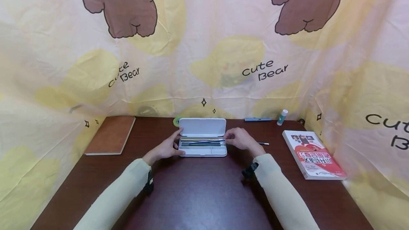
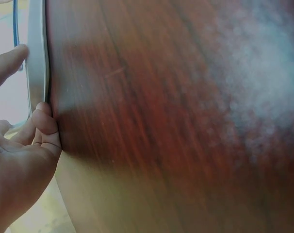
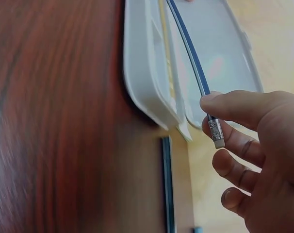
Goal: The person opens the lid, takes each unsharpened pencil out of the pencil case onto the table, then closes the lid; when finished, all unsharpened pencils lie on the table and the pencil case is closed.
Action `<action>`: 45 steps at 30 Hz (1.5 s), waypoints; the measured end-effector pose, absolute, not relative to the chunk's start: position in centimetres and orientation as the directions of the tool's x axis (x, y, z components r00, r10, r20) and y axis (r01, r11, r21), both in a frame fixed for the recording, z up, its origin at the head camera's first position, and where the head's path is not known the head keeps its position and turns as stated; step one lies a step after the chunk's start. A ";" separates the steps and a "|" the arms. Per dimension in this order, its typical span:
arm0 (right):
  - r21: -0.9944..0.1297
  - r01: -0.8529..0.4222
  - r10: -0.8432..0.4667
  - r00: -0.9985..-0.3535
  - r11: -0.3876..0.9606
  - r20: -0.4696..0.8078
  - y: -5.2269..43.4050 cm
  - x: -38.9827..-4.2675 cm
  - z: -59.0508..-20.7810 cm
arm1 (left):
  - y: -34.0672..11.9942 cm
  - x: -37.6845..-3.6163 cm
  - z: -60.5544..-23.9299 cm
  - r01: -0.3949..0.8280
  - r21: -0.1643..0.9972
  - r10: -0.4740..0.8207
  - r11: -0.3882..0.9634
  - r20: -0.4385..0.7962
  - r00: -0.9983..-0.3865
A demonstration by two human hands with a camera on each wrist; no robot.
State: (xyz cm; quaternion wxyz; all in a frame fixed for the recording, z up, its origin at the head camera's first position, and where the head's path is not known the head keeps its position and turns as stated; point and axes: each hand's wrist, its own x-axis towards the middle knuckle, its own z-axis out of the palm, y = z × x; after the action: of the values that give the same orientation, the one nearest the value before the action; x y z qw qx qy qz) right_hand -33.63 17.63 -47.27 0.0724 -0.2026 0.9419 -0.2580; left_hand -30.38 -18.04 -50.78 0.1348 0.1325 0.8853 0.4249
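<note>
"Where's the left hand (image 1: 167,148)?"

"Gripping the white plastic pencil box (image 1: 195,151) at its left end. Keep that still!"

"And the right hand (image 1: 241,139)?"

"Pinching a long blue pencil (image 3: 193,53) over the box. Keep it flat past the right side. The thick red-and-white paper book (image 1: 314,155) is well apart, so there's room."

A study corner, though whether in a home cannot be told. Cloth (image 1: 211,20) printed with brown bears (image 1: 131,8) and "Cute Bear" hangs behind and beside a wood-grained surface (image 1: 198,194). Stationery suggests desk work: pencil case (image 1: 202,127) at centre, notebook (image 1: 110,136) centre left, glue stick (image 1: 282,117) and book (image 1: 313,155) at right.
</note>
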 end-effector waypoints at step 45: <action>-0.492 -0.076 -0.174 -0.972 0.867 -0.158 32.6 -33.0 -49.7 | -18.1 -30.1 -50.6 0.116 0.790 0.359 0.602 -0.138 -0.923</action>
State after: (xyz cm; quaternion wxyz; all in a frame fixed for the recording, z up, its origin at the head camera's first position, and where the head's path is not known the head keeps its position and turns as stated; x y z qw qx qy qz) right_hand -33.00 32.62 -49.74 0.0989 -0.0651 0.9611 -0.2494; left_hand -30.14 -18.06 -50.58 0.1426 0.1343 0.8834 0.4257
